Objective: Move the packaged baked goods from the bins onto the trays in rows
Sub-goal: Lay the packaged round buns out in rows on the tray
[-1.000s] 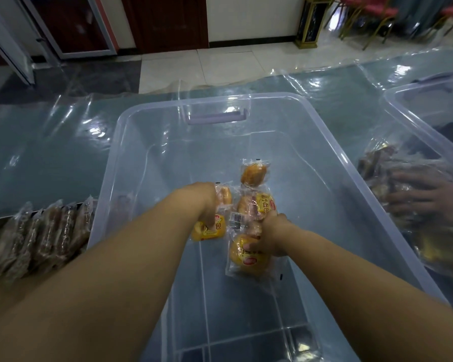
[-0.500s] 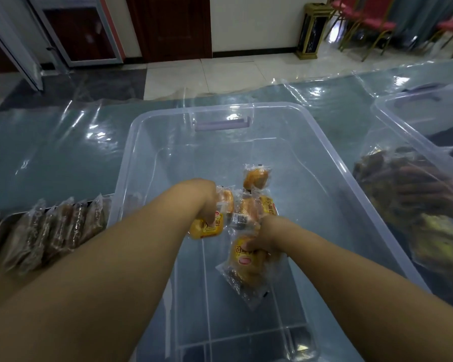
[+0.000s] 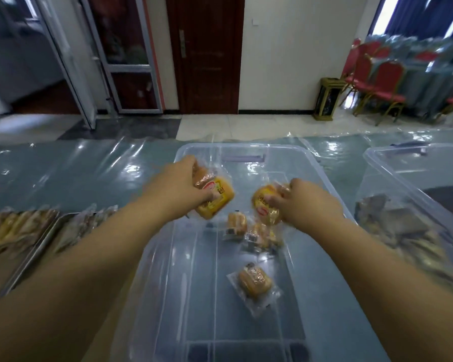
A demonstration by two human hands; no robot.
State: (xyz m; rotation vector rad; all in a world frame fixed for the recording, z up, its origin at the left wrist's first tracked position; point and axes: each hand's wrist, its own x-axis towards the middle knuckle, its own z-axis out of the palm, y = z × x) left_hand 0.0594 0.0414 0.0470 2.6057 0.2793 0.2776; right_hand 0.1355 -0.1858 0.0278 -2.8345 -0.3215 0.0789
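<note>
On the table (image 3: 63, 173), which has a glossy clear sheet over it, the largest thing is a clear bin (image 3: 194, 296) that fills the middle of the view from six up to twelve o'clock. A second bin (image 3: 403, 168) stands just beside it at three o'clock and holds a blurred heap of darker wrapped goods (image 3: 398, 226). At nine o'clock lie metal trays (image 3: 34, 253), with wrapped bakes (image 3: 13, 231) packed on them in close rows. Both forearms stretch from the bottom corners out over the clear bin. The left hand (image 3: 178, 189), at about eleven o'clock over the bin's left rim, has its grip closed round a yellow-printed pack (image 3: 215, 197), fingers curled over the top. Blur hides whether a second pack sits under those fingers. The right hand (image 3: 306, 202), at about one o'clock, has its grip curled tight on another yellow pack (image 3: 266, 205), held above the bin floor. Below and between the hands, three loose packs lie on the bin floor. One pack (image 3: 236, 224) and a neighbour pack (image 3: 260, 237) lie close together near the centre. A third pack (image 3: 254, 282) lies apart from them toward six o'clock.
</note>
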